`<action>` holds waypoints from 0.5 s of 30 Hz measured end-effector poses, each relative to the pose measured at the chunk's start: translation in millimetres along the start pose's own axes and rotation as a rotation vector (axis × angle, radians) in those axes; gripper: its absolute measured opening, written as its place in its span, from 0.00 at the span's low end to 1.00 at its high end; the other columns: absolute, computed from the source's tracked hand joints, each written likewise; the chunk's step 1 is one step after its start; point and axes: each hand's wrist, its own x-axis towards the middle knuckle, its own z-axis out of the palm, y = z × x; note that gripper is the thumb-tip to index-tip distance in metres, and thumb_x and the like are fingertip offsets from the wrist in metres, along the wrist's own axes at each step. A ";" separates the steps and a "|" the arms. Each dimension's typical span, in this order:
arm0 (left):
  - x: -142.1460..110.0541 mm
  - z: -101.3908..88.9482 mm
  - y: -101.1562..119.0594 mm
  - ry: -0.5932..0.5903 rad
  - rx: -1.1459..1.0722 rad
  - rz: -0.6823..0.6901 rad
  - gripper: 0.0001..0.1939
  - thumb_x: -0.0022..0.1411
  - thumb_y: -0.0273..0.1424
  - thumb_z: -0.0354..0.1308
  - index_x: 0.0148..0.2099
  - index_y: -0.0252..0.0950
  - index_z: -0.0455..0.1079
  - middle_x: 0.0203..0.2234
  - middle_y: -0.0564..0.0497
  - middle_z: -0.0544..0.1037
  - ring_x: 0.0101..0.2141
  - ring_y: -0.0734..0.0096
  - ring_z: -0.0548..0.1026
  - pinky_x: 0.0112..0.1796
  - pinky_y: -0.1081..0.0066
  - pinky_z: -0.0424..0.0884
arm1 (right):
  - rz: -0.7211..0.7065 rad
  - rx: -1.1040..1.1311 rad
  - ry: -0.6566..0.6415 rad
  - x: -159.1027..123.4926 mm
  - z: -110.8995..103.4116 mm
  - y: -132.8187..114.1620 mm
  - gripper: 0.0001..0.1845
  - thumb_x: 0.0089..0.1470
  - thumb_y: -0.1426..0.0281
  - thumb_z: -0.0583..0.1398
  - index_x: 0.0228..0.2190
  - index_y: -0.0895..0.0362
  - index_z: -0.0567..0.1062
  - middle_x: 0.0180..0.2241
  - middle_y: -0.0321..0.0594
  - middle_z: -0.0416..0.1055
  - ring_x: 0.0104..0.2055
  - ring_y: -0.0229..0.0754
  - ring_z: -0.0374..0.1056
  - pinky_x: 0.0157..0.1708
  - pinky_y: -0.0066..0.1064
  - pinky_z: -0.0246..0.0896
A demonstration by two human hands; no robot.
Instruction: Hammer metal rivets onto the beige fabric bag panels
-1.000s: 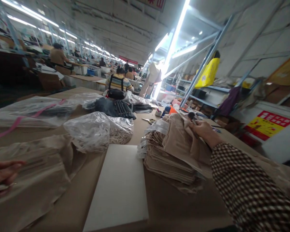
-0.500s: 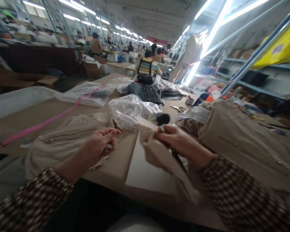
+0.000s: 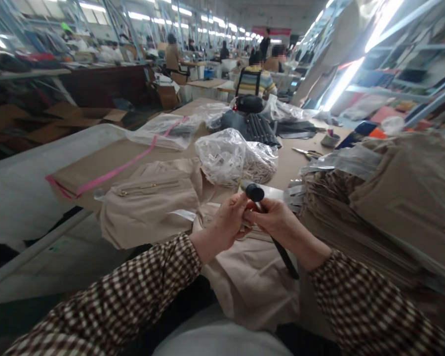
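My right hand [image 3: 277, 222] is closed around a black hammer [image 3: 255, 192]; its head sticks up above my fingers and the dark handle runs down toward my lap. My left hand [image 3: 225, 223] pinches the top edge of a beige fabric piece [image 3: 252, 277], fingertips against my right hand. That piece hangs over the table edge into my lap. Left of it lies a beige garment with a brass zipper [image 3: 150, 200]. A tall stack of beige fabric pieces [image 3: 374, 207] stands to the right of my hands.
A clear bag of small parts [image 3: 233, 160] sits behind my hands. Further back lie dark folded garments [image 3: 252, 126], scissors [image 3: 307, 153] and bags with a pink strap [image 3: 133, 160]. Other people sit at tables beyond. Metal shelving [image 3: 411, 74] stands at the right.
My right hand drew a beige piece from the stack to the table edge in front of me. My left hand came across from the zippered garment and now meets the right hand.
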 end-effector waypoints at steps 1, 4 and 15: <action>2.3 4.7 -3.4 0.012 -0.016 0.008 0.23 0.58 0.53 0.57 0.36 0.37 0.64 0.21 0.57 0.66 0.15 0.83 0.61 0.14 0.83 0.53 | -0.005 -0.025 0.020 -0.7 -1.3 1.5 0.14 0.40 0.61 0.66 0.24 0.59 0.72 0.14 0.26 0.57 0.16 0.28 0.49 0.15 0.23 0.43; 7.4 13.8 -10.3 0.040 -0.023 0.002 0.24 0.57 0.54 0.58 0.33 0.36 0.63 0.18 0.58 0.64 0.14 0.82 0.61 0.14 0.83 0.52 | -0.025 -0.060 0.013 -1.5 -11.0 6.9 0.12 0.43 0.62 0.63 0.22 0.58 0.71 0.14 0.26 0.57 0.15 0.28 0.49 0.15 0.23 0.43; 13.7 -1.0 0.5 -0.088 0.348 -0.171 0.13 0.59 0.40 0.61 0.31 0.35 0.65 0.16 0.58 0.65 0.13 0.83 0.57 0.13 0.81 0.48 | 0.021 0.025 0.051 1.2 -37.2 17.7 0.10 0.44 0.64 0.62 0.24 0.57 0.69 0.16 0.30 0.62 0.14 0.29 0.53 0.12 0.22 0.42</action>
